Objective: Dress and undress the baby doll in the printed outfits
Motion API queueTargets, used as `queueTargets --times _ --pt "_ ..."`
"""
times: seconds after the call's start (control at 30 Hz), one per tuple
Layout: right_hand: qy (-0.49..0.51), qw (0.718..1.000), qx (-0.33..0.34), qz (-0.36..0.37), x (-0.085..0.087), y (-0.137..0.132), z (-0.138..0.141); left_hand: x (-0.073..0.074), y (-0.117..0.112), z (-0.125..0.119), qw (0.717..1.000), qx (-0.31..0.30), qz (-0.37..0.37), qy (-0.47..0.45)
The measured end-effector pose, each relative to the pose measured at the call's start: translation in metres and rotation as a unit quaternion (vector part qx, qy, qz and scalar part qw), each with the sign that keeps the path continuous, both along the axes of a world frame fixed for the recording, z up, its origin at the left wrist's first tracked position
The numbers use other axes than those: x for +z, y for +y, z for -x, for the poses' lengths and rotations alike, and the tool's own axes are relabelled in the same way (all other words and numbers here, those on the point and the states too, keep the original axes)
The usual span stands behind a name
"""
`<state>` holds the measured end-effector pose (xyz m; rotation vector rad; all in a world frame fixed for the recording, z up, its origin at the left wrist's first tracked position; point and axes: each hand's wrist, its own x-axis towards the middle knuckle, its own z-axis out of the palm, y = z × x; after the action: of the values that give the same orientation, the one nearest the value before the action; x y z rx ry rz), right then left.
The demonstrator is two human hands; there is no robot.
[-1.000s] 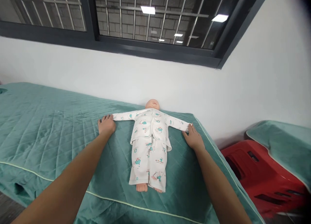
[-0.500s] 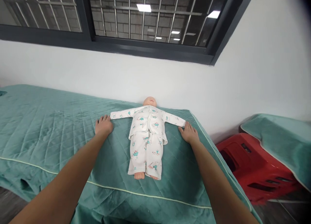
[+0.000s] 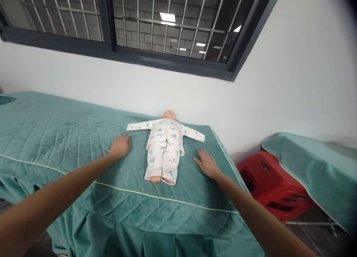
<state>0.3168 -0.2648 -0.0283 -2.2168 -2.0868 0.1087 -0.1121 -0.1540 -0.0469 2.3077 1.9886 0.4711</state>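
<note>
Doll (image 3: 166, 136) lies face up on the green cover (image 3: 83, 127), between the fingers of the 2 hands. Its 2 sleeves (image 3: 141, 125) end just beyond the fingers; its head (image 3: 169, 115) is farther off, its feet (image 3: 155, 179) nearer. The right hand (image 3: 208, 164) has spread, empty fingers; the left hand's (image 3: 120, 146) are bent, how far closed I cannot tell. A red plastic piece (image 3: 275, 184) sits right of the right fingers.

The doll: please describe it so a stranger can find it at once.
Below the dark window frame, find the green quilted cover. Near its right end, between the left hand and right hand, lies the doll, head toward the wall, sleeves spread wide. Its white printed clothes set it apart from the plain green around it.
</note>
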Motion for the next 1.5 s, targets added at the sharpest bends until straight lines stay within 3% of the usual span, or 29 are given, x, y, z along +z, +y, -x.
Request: queueTargets --times 0.07,0.17,0.27,0.37,0.53,0.83,1.0,1.2,1.5 --pt "0.031 0.997 0.072 -0.003 0.005 -0.024 0.023 -0.004 -0.031 -0.005 0.998 -0.057 0.002 -0.022" --pt "0.137 0.968 0.204 -0.056 0.018 -0.059 0.07 -0.01 -0.088 -0.017 0.986 -0.151 0.009 -0.069" --pt "0.16 0.947 0.265 -0.086 0.036 -0.081 0.117 -0.008 -0.134 -0.032 0.963 -0.221 0.012 -0.154" --pt "0.118 0.942 0.303 -0.082 0.05 -0.085 0.147 -0.001 -0.155 -0.046 0.954 -0.251 0.01 -0.166" --pt "0.103 0.949 0.286 -0.082 0.055 -0.075 0.161 0.001 -0.156 -0.058 0.963 -0.225 -0.013 -0.149" --pt "0.016 0.964 0.238 -0.12 0.03 -0.065 0.171 -0.006 -0.155 -0.064 0.957 -0.205 -0.029 -0.203" --pt "0.007 0.968 0.205 -0.146 0.029 -0.065 0.179 0.002 -0.162 -0.06 0.946 -0.198 -0.011 -0.255" --pt "0.071 0.959 0.184 -0.201 0.038 -0.082 0.184 0.014 -0.176 -0.051 0.929 -0.169 -0.012 -0.33" --pt "0.078 0.955 0.174 -0.225 0.017 -0.101 0.189 -0.014 -0.181 -0.053 0.957 -0.161 -0.087 -0.224"
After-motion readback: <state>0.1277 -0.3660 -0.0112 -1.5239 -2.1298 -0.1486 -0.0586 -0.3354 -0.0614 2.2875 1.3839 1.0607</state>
